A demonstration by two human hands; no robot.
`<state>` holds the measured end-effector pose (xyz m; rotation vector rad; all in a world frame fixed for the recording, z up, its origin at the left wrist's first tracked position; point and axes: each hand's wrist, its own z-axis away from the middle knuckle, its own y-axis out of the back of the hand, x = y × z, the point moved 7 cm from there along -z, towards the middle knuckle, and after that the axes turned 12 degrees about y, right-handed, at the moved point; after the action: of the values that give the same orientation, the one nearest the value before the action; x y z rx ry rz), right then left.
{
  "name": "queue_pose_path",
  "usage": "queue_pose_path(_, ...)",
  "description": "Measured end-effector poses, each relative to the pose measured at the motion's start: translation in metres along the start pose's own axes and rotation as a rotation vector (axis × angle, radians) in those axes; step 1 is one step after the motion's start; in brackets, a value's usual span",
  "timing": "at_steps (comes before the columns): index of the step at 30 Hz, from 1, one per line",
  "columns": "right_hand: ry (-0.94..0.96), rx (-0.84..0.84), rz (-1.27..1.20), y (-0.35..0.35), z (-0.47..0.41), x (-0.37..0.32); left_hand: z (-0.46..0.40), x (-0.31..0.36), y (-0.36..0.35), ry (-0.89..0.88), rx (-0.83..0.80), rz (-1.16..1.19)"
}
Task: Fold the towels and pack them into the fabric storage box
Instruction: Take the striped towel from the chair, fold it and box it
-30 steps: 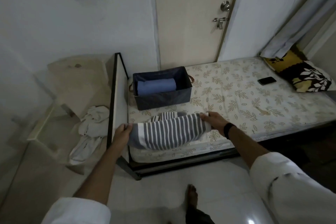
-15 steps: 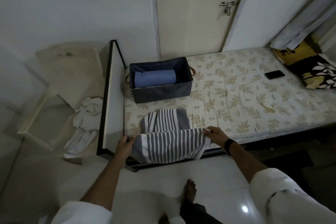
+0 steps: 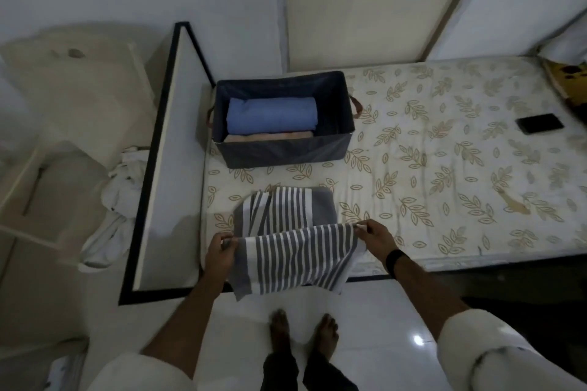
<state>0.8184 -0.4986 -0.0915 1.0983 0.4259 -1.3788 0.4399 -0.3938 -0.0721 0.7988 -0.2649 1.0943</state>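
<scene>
- The bed [image 3: 444,168], with a leaf-patterned mattress and a black-edged footboard at its left end, fills the middle and right of the view.
- The fabric storage box [image 3: 286,152], dark blue with brown handles, stands on the mattress toward the far left corner, just beside the footboard.
- The striped towel [image 3: 295,260], grey and white, lies at the near edge of the mattress, nearer than the box; its far part rests flat on the bed while its near part is lifted and hangs over the bed's edge.
- A folded blue towel [image 3: 271,116] lies inside the box, and a beige towel [image 3: 270,137] shows just nearer within the same box.
- A crumpled white cloth [image 3: 120,187] lies on the floor left of the footboard.
- The left hand [image 3: 220,252] pinches the towel's left corner, fingers curled on the fabric.
- The right hand [image 3: 374,240] pinches the right corner; a black band is on that wrist.
- A dark phone [image 3: 539,124] lies on the mattress, far right.
</scene>
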Motion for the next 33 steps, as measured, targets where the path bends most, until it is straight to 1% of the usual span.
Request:
queue_pose_path(3, -0.007, 0.049, 0.022, -0.009, -0.043, 0.015, -0.042, 0.002, -0.023, -0.003, -0.044, -0.058)
queue_pose_path(5, 0.004, 0.067, 0.050, -0.020, -0.076, 0.027, -0.072, 0.007, -0.038, -0.017, -0.042, -0.071)
queue_pose_path(8, 0.003, 0.104, 0.103, -0.029, -0.115, 0.040, -0.107, 0.017, -0.061, -0.083, -0.063, -0.068)
queue_pose_path(9, 0.006, 0.111, 0.151, -0.033, -0.125, 0.043, -0.120, 0.015, -0.069, -0.090, -0.066, -0.106)
queue_pose_path(11, 0.046, 0.111, 0.337, -0.043, -0.141, 0.047, -0.146, 0.006, -0.083, -0.053, -0.097, -0.140)
queue_pose_path(13, 0.120, 0.092, 0.644, -0.064, -0.148, 0.046, -0.160, 0.003, -0.097, -0.042, -0.156, -0.181)
queue_pose_path(14, 0.169, 0.068, 0.779, -0.082, -0.150, 0.042, -0.161, 0.006, -0.105, -0.047, -0.199, -0.187)
queue_pose_path(15, 0.240, 0.012, 0.848, -0.101, -0.149, 0.035, -0.157, 0.010, -0.110, -0.033, -0.237, -0.160)
queue_pose_path(16, 0.323, -0.074, 0.851, -0.124, -0.148, 0.029, -0.157, 0.011, -0.115, -0.006, -0.277, -0.095)
queue_pose_path(17, 0.403, -0.172, 0.812, -0.149, -0.149, 0.024, -0.156, 0.013, -0.120, 0.060, -0.320, -0.021)
queue_pose_path(19, 0.484, -0.342, 0.664, -0.191, -0.149, 0.017, -0.162, 0.010, -0.128, 0.237, -0.364, 0.109)
queue_pose_path(20, 0.485, -0.399, 0.591, -0.208, -0.151, 0.016, -0.172, 0.008, -0.128, 0.255, -0.315, 0.147)
queue_pose_path(21, 0.476, -0.434, 0.545, -0.220, -0.152, 0.015, -0.180, 0.010, -0.127, 0.201, -0.226, 0.149)
queue_pose_path(22, 0.478, -0.449, 0.527, -0.232, -0.156, 0.018, -0.193, 0.016, -0.121, 0.078, -0.110, 0.091)
queue_pose_path(23, 0.479, -0.453, 0.521, -0.236, -0.156, 0.020, -0.199, 0.022, -0.113, -0.056, 0.020, -0.040)
queue_pose_path(24, 0.489, -0.444, 0.521, -0.241, -0.159, 0.024, -0.208, 0.025, -0.106, -0.144, 0.135, -0.192)
queue_pose_path(25, 0.495, -0.431, 0.523, -0.243, -0.161, 0.029, -0.215, 0.025, -0.106, -0.157, 0.161, -0.331)
queue_pose_path(26, 0.500, -0.411, 0.537, -0.245, -0.165, 0.035, -0.222, 0.023, -0.111, -0.181, 0.152, -0.477)
queue_pose_path(28, 0.496, -0.371, 0.591, -0.246, -0.167, 0.043, -0.229, 0.022, -0.122, -0.283, 0.088, -0.651)
queue_pose_path(29, 0.493, -0.358, 0.609, -0.247, -0.167, 0.046, -0.226, 0.023, -0.126, -0.345, 0.078, -0.684)
queue_pose_path(31, 0.492, -0.340, 0.612, -0.249, -0.169, 0.049, -0.218, 0.021, -0.134, -0.451, 0.090, -0.668)
queue_pose_path(33, 0.474, -0.341, 0.595, -0.251, -0.174, 0.051, -0.220, 0.020, -0.129, -0.288, 0.132, -0.477)
